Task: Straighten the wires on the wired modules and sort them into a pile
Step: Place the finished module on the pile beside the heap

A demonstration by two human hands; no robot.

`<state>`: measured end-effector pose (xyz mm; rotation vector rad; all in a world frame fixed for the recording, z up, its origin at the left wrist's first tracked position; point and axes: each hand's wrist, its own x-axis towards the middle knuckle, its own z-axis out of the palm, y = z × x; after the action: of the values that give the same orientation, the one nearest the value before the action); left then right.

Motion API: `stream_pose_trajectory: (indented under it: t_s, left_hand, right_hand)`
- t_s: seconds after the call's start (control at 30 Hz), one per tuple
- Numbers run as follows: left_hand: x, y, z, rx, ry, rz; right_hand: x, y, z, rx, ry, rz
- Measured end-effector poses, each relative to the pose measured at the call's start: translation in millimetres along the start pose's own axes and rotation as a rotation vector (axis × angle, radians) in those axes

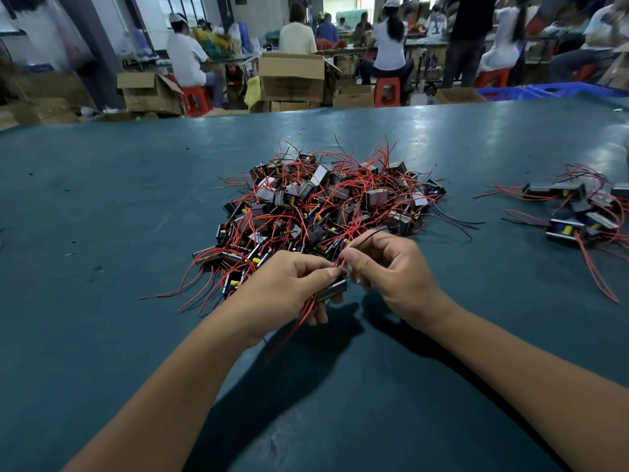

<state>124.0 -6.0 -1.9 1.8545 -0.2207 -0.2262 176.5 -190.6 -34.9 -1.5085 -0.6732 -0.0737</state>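
Note:
A big tangled heap of small black wired modules (323,206) with red leads lies in the middle of the teal table (102,233). Just in front of it my left hand (286,294) grips one module (333,288), whose red wires trail down past my palm. My right hand (391,270) pinches that module's thin leads (364,238) right beside my left thumb; a dark lead sticks up from the pinch. A smaller group of modules (578,212) lies at the right, its wires lying mostly stretched out.
Beyond the table's far edge stand cardboard boxes (292,80), red stools (386,92) and a blue crate (544,90). Several people sit or stand at benches in the background.

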Motion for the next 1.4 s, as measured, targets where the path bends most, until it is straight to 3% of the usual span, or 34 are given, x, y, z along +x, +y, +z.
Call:
stream_pose_trajectory:
  t_s: [0.33, 0.43, 0.57, 0.63, 0.73, 0.83, 0.97, 1.13, 1.4]
  left_hand:
    - [1, -2, -2, -0.135, -0.009, -0.064]
    - [2, -2, -1, -0.199, 0.010, -0.090]
    - [3, -2, -2, -0.228, 0.053, -0.088]
    - [3, -1, -2, -0.252, 0.046, -0.091]
    - [2, 0, -4, -0.270, 0.026, -0.094]
    - [1, 0, -4, -0.198, 0.012, -0.091]
    - [-2, -1, 1, -0.032, -0.077, -0.070]
    - [-3, -4, 7, 0.262, -0.218, -0.063]
    - [-1, -4, 12, 0.303, -0.200, -0.012]
  right_hand:
    - [-2, -1, -9, 0.106, -0.025, 0.043]
    - [2, -2, -20, 0.256, -0.022, 0.108]
    - [11, 3, -34, 0.398, 0.152, 0.196]
    - [15, 10, -38, 0.264, 0.322, 0.171]
    - [18, 17, -45, -0.145, 0.517, 0.094]
    - [19, 21, -45, -0.451, 0.487, 0.028]
    - [19, 26, -40, -0.712, 0.323, 0.051]
    - [20, 25, -39, -0.786, 0.320, 0.081]
    - [22, 22, -39, -0.788, 0.328, 0.114]
